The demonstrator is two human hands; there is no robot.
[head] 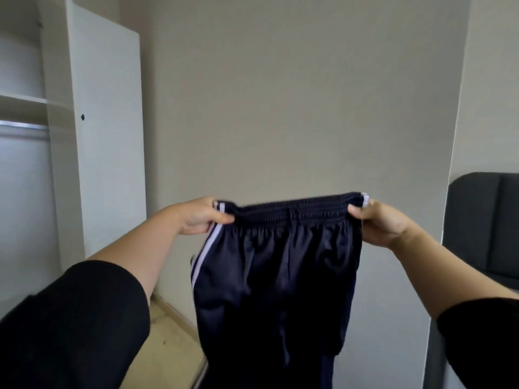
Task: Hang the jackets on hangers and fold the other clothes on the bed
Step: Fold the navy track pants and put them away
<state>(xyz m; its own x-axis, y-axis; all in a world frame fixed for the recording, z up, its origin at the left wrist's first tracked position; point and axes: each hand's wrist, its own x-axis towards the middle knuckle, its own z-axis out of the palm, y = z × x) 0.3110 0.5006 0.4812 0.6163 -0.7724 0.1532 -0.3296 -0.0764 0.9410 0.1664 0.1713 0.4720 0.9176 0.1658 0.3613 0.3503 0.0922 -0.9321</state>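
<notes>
Head view: a white wardrobe point(106, 136) stands open on the left, and a dark padded chair point(483, 228) is at far right. Between them, navy track pants point(275, 276) hang in mid-air, probably spread taut to square them for folding. The fabric is slick and gathered, with white side stripes point(207, 242). The left hand point(202, 217) and right hand point(379, 223) each pinch a corner of the elastic waistband point(295, 210).

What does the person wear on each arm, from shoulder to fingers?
Loose black sleeves cover both upper arms: the left sleeve and the right sleeve end near the elbows, leaving the forearms bare. No glove, watch, bracelet or ring shows.
</notes>
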